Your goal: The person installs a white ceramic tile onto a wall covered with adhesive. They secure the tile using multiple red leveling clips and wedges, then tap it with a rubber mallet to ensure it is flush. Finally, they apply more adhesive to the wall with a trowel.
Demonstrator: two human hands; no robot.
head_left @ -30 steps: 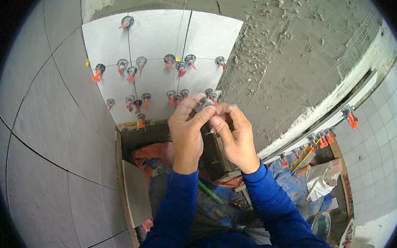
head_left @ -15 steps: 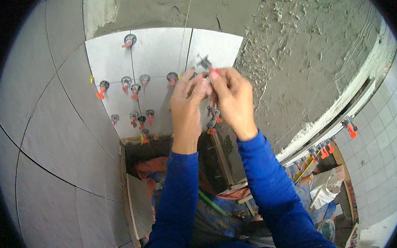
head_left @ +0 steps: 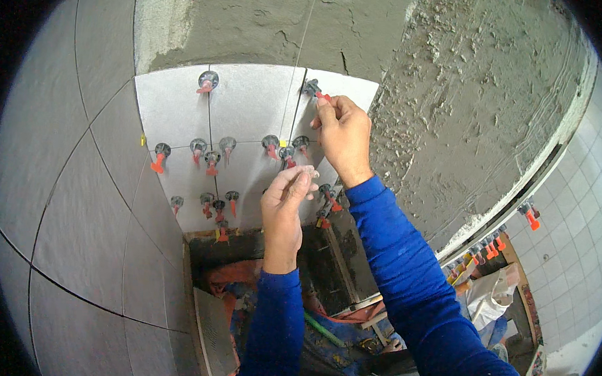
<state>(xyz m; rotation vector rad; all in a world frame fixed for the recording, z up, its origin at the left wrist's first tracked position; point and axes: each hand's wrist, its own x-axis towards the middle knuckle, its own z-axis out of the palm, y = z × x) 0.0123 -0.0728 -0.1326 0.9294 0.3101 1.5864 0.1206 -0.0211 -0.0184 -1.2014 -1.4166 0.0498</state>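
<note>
Mortar (head_left: 468, 108), rough and grey, covers the wall ahead of you and to the right, and large dark grey tiles (head_left: 62, 196) curve down the left side. Between them sit the pale grey wall tiles (head_left: 250, 110) you are working on, their joints studded with red-and-grey levelling clips (head_left: 210, 159) in two rows, with one more at the top edge (head_left: 207, 81). Below the pale tiles a dark recess (head_left: 310, 263) opens, and further right a ledge carries more red clips (head_left: 492, 249). Both your sleeves are blue. Your right hand (head_left: 344, 139) is raised to the top edge of the pale tiles, near their upper right corner, with thumb and forefinger pinching the red wedge of a levelling clip (head_left: 314, 90) seated in the vertical joint there. Your left hand (head_left: 285, 204) is lower, in front of the tiles near their lower right edge, fingers bunched together at the tips; you cannot tell from here whether it holds anything small between them.
</note>
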